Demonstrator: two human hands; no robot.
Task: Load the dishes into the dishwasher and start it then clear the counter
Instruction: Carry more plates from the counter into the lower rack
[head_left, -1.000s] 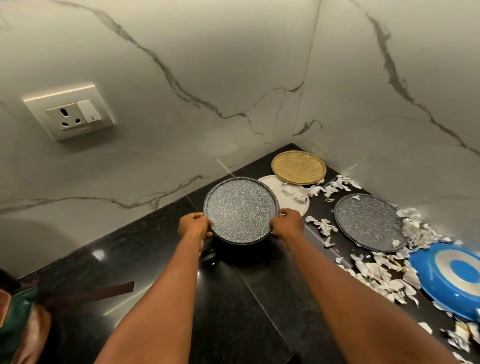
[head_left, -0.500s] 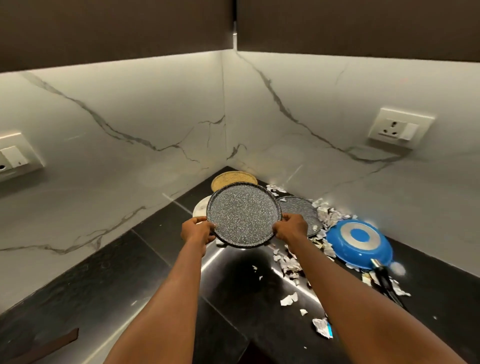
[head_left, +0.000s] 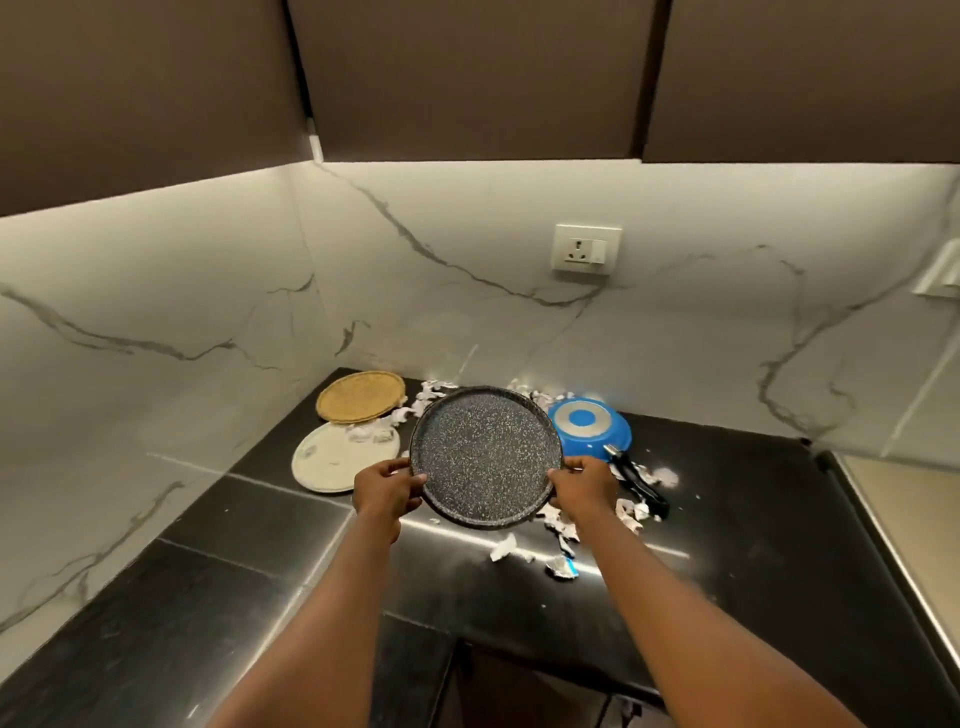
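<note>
Head view, listed left to right.

1. Surface (head_left: 753, 519): black, glossy stone, running into a corner below a white veined marble wall (head_left: 156, 291) and dark upper cabinets (head_left: 467, 78).
2. White plate (head_left: 332, 460): lies flat near the corner, a few paper scraps on its far edge.
3. Woven tan mat (head_left: 360, 396): round, flat, just behind the white plate and overlapping its rim.
4. Left hand (head_left: 387, 491): fingers (head_left: 415, 478) curled round the left rim of the speckled plate, thumb on top.
5. Speckled plate (head_left: 485, 457): dark grey, round, held in the air above the surface between both hands, tilted toward the camera.
6. Paper scraps (head_left: 506, 548): torn white pieces scattered behind, beneath and to the right of the held plate.
7. Right hand (head_left: 584, 488): fingers (head_left: 558, 475) curled round the plate's right rim.
8. Blue pan (head_left: 589, 428): upside down on the surface, its black handle (head_left: 639, 480) pointing toward the camera, among the scraps.
9. Wall socket (head_left: 587, 250): white, on the back wall above the pan.
</note>
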